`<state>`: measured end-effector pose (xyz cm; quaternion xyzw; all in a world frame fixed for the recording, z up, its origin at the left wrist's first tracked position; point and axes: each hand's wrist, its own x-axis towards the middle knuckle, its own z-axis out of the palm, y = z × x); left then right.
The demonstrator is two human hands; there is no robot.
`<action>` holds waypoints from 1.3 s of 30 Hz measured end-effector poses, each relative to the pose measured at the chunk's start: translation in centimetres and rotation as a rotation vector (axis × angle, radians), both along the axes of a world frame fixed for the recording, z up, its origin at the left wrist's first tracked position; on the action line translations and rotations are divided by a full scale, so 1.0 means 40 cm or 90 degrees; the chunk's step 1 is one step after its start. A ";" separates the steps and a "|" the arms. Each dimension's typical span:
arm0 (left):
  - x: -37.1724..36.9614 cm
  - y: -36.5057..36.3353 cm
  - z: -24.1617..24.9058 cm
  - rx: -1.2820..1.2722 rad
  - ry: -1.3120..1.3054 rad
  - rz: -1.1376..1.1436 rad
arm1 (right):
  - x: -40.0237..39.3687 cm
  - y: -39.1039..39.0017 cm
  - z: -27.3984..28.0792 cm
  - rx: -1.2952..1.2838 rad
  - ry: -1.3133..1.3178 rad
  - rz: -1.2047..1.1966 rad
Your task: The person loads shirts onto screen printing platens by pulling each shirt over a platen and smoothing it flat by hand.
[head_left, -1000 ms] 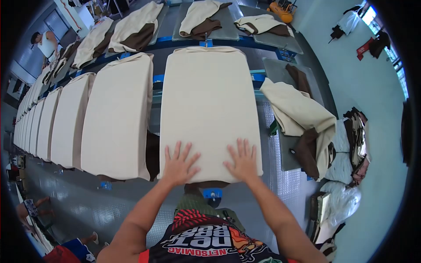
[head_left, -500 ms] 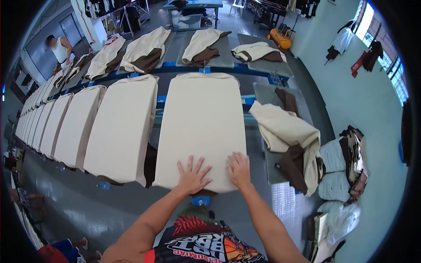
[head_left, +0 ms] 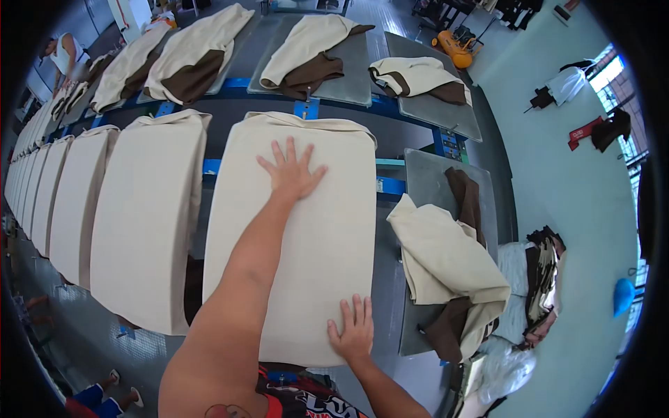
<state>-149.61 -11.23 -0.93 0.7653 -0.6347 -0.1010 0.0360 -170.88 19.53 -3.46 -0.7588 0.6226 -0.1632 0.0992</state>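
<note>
On my feed, a cream cloth [head_left: 320, 244] lies smooth over a long flat form in the middle of the scene, its far edge gathered in folds. I see the left hand [head_left: 294, 177] palm down on its far part, fingers spread wide, the arm stretched across the cloth. The right hand [head_left: 354, 338] rests flat near the near right corner, its fingers less widely parted. Just to the left I have a draped cream cover [head_left: 150, 216], with what looks like brown fabric [head_left: 194, 282] in the gap, though it is too shaded for me to be sure. To the right, a crumpled cream garment [head_left: 453, 258] lies on a grey board [head_left: 411, 341]. Beyond, I make out an orange machine [head_left: 456, 50] at far right and a person [head_left: 66, 56] at far left.
</note>
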 end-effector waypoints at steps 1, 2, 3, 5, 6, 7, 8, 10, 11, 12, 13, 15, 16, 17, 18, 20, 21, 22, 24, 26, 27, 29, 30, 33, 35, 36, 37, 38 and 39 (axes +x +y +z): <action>-0.014 -0.041 -0.009 0.006 0.005 -0.002 | -0.008 -0.004 -0.003 0.006 0.005 -0.002; -0.037 -0.078 -0.015 0.011 -0.008 0.051 | -0.009 -0.005 -0.003 0.005 0.003 0.000; -0.059 -0.099 -0.026 0.016 -0.025 0.103 | -0.003 -0.001 -0.004 0.003 -0.002 0.001; -0.130 -0.111 -0.050 -0.008 0.003 -0.011 | -0.003 0.004 0.003 0.009 -0.006 0.009; -0.168 -0.109 -0.065 -0.031 0.002 -0.137 | -0.002 -0.002 0.002 0.006 -0.007 0.017; -0.188 -0.100 -0.069 -0.051 0.003 -0.265 | 0.001 -0.003 0.001 0.005 -0.005 0.020; -0.182 -0.102 -0.074 -0.052 0.007 -0.262 | 0.001 0.000 0.001 0.006 -0.006 0.020; -0.166 -0.098 -0.058 -0.023 0.015 -0.332 | -0.002 -0.005 0.002 0.008 -0.001 0.025; -0.127 -0.101 -0.055 -0.018 0.006 -0.312 | -0.001 -0.005 0.002 0.004 -0.011 0.024; -0.065 -0.109 -0.059 -0.012 -0.003 -0.293 | -0.001 -0.003 0.002 0.002 -0.021 0.022; -0.007 -0.113 -0.073 -0.029 -0.018 -0.229 | -0.002 -0.002 -0.001 0.006 -0.019 0.022; 0.117 -0.108 -0.066 -0.019 -0.068 -0.121 | -0.003 -0.001 -0.008 -0.011 0.010 0.008; 0.171 -0.106 -0.060 -0.012 -0.083 -0.049 | -0.002 0.001 -0.008 -0.011 0.010 0.004; 0.217 -0.108 -0.064 0.000 -0.075 0.014 | -0.001 0.001 -0.007 -0.009 0.009 0.004; 0.248 -0.099 -0.049 0.020 -0.058 0.057 | -0.003 0.000 -0.006 -0.007 0.008 0.004; 0.225 -0.090 -0.045 0.020 -0.058 0.097 | -0.006 -0.002 -0.007 -0.007 0.005 0.003; 0.215 -0.073 -0.040 0.024 -0.060 0.142 | -0.004 0.001 -0.007 -0.003 -0.002 0.005; 0.170 -0.042 -0.048 0.008 -0.071 0.107 | -0.002 0.004 -0.004 0.000 -0.004 0.007; 0.093 0.054 -0.052 0.003 -0.081 -0.044 | 0.001 0.004 0.004 0.026 -0.001 -0.006; 0.038 0.192 -0.053 -0.026 -0.060 -0.135 | 0.000 0.006 0.003 0.043 -0.012 -0.003; 0.016 0.275 -0.057 -0.008 -0.064 -0.132 | -0.002 0.012 0.001 0.039 -0.006 -0.001; -0.004 0.448 -0.060 -0.052 -0.049 -0.211 | -0.001 0.011 -0.001 0.025 -0.011 0.000; -0.003 0.551 -0.060 -0.032 -0.058 -0.211 | -0.001 0.016 -0.006 0.013 -0.020 -0.003; -0.009 0.809 -0.035 -0.051 -0.028 -0.303 | -0.008 0.018 -0.028 -0.007 -0.041 -0.008; 0.003 0.959 -0.033 -0.079 0.013 -0.332 | -0.018 0.030 -0.027 -0.045 -0.019 0.012; 0.012 1.026 -0.041 -0.079 0.003 -0.339 | -0.026 0.056 -0.036 -0.048 -0.028 0.006; 0.022 1.083 -0.050 -0.091 0.006 -0.346 | -0.031 0.076 -0.045 -0.059 -0.030 0.081; 0.036 1.121 -0.061 -0.106 0.010 -0.352 | -0.033 0.091 -0.054 -0.072 -0.029 0.158; 0.047 1.144 -0.059 -0.110 0.002 -0.352 | -0.023 0.125 -0.053 -0.080 -0.034 0.157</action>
